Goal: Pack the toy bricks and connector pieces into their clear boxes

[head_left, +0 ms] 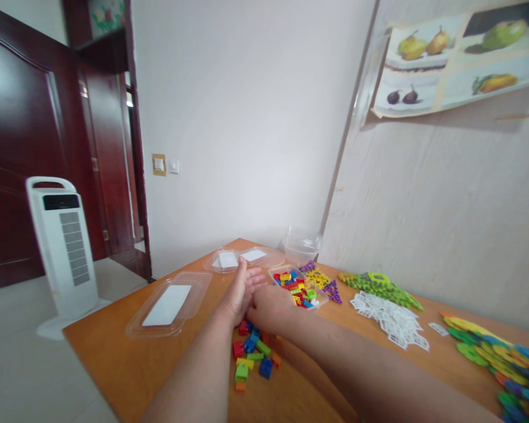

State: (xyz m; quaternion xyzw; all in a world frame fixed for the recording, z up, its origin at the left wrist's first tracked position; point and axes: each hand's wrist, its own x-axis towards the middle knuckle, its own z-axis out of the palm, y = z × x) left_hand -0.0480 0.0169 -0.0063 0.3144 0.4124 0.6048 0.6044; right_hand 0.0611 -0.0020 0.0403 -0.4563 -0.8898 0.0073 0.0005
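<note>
My left hand [243,291] is held palm-up above the orange table [127,364], fingers stretched out and apart, with nothing visible in it. My right hand [271,308] hangs just to its right with the back toward the camera; its fingers are hidden. Below both hands lies a loose pile of small coloured bricks [252,352]. Just beyond the hands sits a clear tub [297,286] filled with more coloured bricks.
A clear rectangular lid [170,304] lies at the left, two round lids [242,258] at the far edge beside an empty clear tub [301,244]. Flat purple, yellow, green and white plastic pieces [388,305] spread to the right. A white tower heater [64,247] stands on the floor.
</note>
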